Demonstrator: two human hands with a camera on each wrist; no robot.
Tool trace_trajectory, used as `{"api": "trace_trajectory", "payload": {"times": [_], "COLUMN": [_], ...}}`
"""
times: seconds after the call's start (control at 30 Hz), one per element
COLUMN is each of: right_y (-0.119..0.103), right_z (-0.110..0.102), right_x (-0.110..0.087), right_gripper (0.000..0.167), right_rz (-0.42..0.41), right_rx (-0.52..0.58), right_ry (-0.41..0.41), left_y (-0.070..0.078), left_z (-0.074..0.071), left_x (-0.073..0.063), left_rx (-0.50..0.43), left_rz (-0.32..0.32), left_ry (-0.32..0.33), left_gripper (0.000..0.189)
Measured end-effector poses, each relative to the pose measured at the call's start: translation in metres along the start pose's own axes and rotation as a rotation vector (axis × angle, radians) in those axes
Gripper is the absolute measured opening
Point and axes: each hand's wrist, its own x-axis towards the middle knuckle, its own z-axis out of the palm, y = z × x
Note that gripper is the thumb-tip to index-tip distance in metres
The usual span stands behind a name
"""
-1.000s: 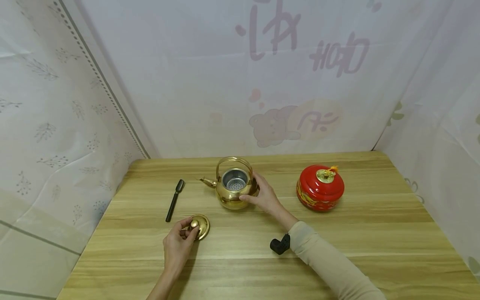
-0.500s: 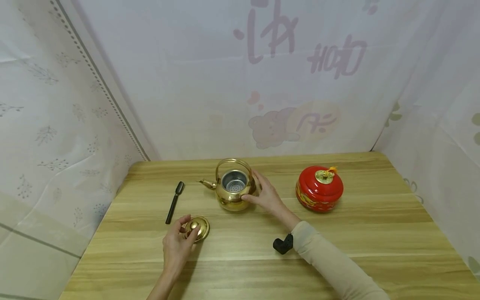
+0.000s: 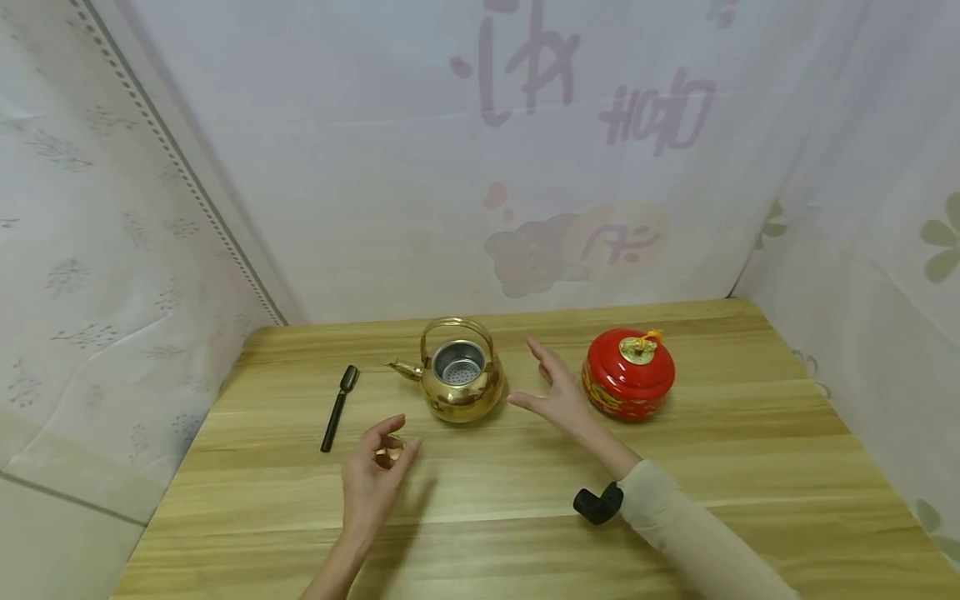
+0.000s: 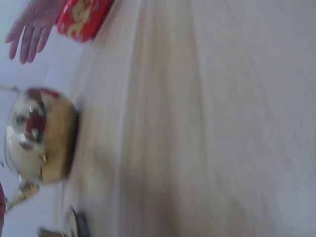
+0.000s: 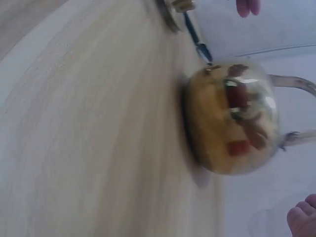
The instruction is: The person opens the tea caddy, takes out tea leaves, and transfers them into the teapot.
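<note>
A gold teapot (image 3: 461,400) stands on the table with its lid off, a perforated metal strainer (image 3: 459,372) inside its mouth. Its spout points left and the hoop handle is upright. Just right of it, my right hand (image 3: 566,404) is spread, with a gap between thumb and fingers and nothing held. My left hand (image 3: 371,479) hovers over the gold lid (image 3: 389,455), thumb and fingers apart on either side of it. Most of the lid is hidden by that hand in the head view; the right wrist view shows the lid (image 5: 170,14) lying on the tabletop.
A red lidded jar (image 3: 630,375) with a gold knob and yellow tassel stands right of the right hand. A black scoop (image 3: 340,408) lies at the left. The black wrist camera (image 3: 598,503) sits at the right cuff. Patterned curtains (image 3: 420,167) enclose the table.
My right hand has let go of the teapot and moved right, toward the jar. My left hand has released the lid's knob and lifted slightly. The head view has shifted a little.
</note>
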Motion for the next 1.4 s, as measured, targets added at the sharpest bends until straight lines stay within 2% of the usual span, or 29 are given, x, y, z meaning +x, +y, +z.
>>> {"api": "trace_trajectory", "payload": {"times": [0.1,0.2,0.3,0.43,0.6,0.73,0.9,1.1,1.4], "right_y": [-0.006,-0.011,-0.012,-0.009,0.003,0.016,0.035,0.054,0.068], "right_z": [-0.017,-0.036,-0.057,-0.087,-0.123,-0.143,-0.156,-0.157,-0.155], "right_x": [-0.008,-0.018,-0.027,-0.039,-0.051,-0.06,-0.069,-0.071,-0.07], "right_gripper": [0.086,0.083,0.079,0.076,0.073,0.073,0.078,0.088,0.096], "right_rz": [-0.036,-0.072,-0.13,-0.181,-0.129,-0.052,0.053,0.149,0.194], "right_rx": [0.037,0.056,0.065,0.04,0.061,0.057,-0.002,-0.036,0.004], "right_ry": [0.021,0.058,0.115,0.222,0.336,0.377,0.324,0.224,0.143], "left_y": [0.023,0.043,0.048,0.043,0.053,0.064,0.069,0.071,0.075], "left_z": [0.01,0.02,0.036,0.059,0.084,0.1,0.119,0.14,0.166], "left_x": [0.003,0.004,0.003,0.001,0.007,0.014,0.024,0.034,0.048], "left_rx": [-0.056,-0.121,-0.195,-0.26,-0.294,-0.297,-0.32,-0.326,-0.287], "left_rz": [0.035,0.005,-0.058,-0.072,-0.046,-0.031,-0.025,0.011,0.041], "left_ry": [-0.012,-0.054,-0.114,-0.186,-0.264,-0.307,-0.337,-0.367,-0.402], "left_gripper": [0.033,0.031,0.03,0.031,0.033,0.034,0.033,0.032,0.032]}}
